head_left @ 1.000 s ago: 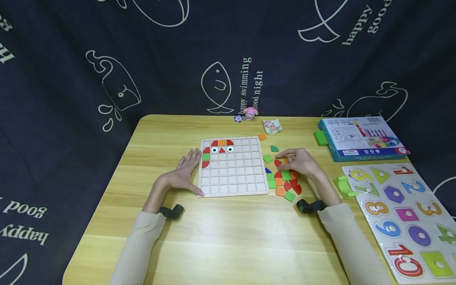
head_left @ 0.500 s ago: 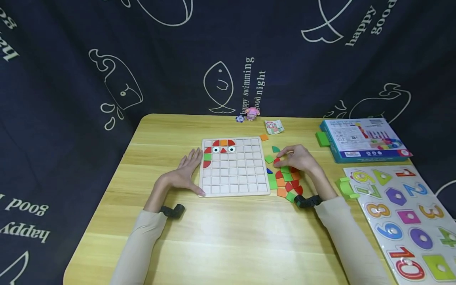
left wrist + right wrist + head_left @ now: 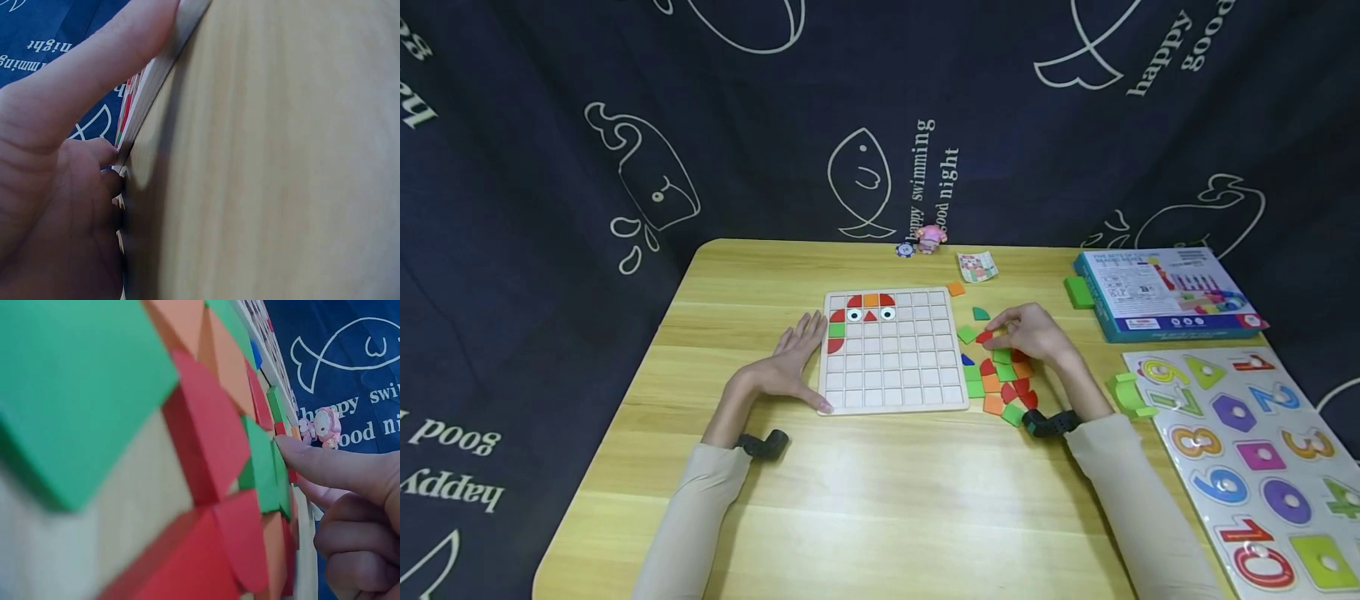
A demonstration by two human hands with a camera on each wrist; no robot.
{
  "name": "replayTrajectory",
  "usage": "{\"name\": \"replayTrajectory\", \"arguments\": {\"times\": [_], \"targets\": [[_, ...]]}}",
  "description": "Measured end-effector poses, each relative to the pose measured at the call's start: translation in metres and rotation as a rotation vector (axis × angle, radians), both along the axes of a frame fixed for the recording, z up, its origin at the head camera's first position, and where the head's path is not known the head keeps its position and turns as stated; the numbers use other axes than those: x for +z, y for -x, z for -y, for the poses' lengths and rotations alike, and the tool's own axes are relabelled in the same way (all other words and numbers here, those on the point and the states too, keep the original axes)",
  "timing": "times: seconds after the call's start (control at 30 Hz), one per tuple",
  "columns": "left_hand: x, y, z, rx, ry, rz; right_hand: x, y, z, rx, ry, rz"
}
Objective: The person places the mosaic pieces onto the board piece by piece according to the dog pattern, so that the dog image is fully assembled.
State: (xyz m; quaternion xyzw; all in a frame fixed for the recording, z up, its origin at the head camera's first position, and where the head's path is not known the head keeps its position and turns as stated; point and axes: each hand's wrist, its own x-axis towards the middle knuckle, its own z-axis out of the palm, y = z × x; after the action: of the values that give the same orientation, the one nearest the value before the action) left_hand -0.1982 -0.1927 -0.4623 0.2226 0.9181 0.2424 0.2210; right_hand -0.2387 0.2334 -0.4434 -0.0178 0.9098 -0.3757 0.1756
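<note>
A white grid board [image 3: 895,367] lies on the table, with red, orange and green tiles and two eye tiles [image 3: 853,315] in its upper left cells. My left hand [image 3: 782,367] rests along the board's left edge, fingers spread, thumb at the near corner. In the left wrist view the thumb [image 3: 106,69] touches the board's side. Right of the board, my right hand [image 3: 1030,333] pinches a red quarter-circle tile [image 3: 984,337] between thumb and index finger. The wrist view shows the thumb [image 3: 297,450] beside red tiles; the other fingers are curled.
Loose red, green and orange tiles [image 3: 1004,372] lie below the right hand. A green quarter-circle [image 3: 981,314] and an orange square [image 3: 956,289] lie farther back. A boxed toy [image 3: 1172,292] and a number puzzle board [image 3: 1232,417] occupy the right side.
The right thumb and index finger have come closer together on the red quarter-circle tile, and the hand has shifted slightly left. The left hand stays at the board's edge.
</note>
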Motion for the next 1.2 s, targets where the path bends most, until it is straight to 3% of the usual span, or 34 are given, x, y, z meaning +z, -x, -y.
{"name": "replayTrajectory", "arguments": {"times": [0.1, 0.23, 0.4, 0.57, 0.67, 0.87, 1.2], "targets": [[0.001, -0.001, 0.001, 0.006, 0.006, 0.006, 0.004, 0.001, 0.004, 0.015, -0.02, -0.061], [0.001, -0.001, 0.002, 0.009, 0.0, 0.001, 0.015, 0.002, 0.023, 0.016, 0.051, -0.097], [0.0, -0.001, 0.001, 0.003, -0.004, -0.002, 0.021, 0.006, 0.081, 0.039, 0.162, -0.067], [-0.002, -0.001, -0.002, -0.007, -0.006, 0.0, 0.012, 0.011, 0.143, 0.035, 0.243, -0.047], [-0.003, -0.001, -0.005, -0.014, -0.007, 0.003, 0.004, 0.013, 0.166, 0.024, 0.237, -0.079], [-0.003, 0.0, -0.005, -0.013, -0.005, 0.005, -0.006, 0.016, 0.187, 0.03, 0.231, -0.11], [0.001, 0.0, 0.001, -0.001, -0.01, 0.001, -0.006, 0.022, 0.194, 0.074, 0.245, -0.077]]}}
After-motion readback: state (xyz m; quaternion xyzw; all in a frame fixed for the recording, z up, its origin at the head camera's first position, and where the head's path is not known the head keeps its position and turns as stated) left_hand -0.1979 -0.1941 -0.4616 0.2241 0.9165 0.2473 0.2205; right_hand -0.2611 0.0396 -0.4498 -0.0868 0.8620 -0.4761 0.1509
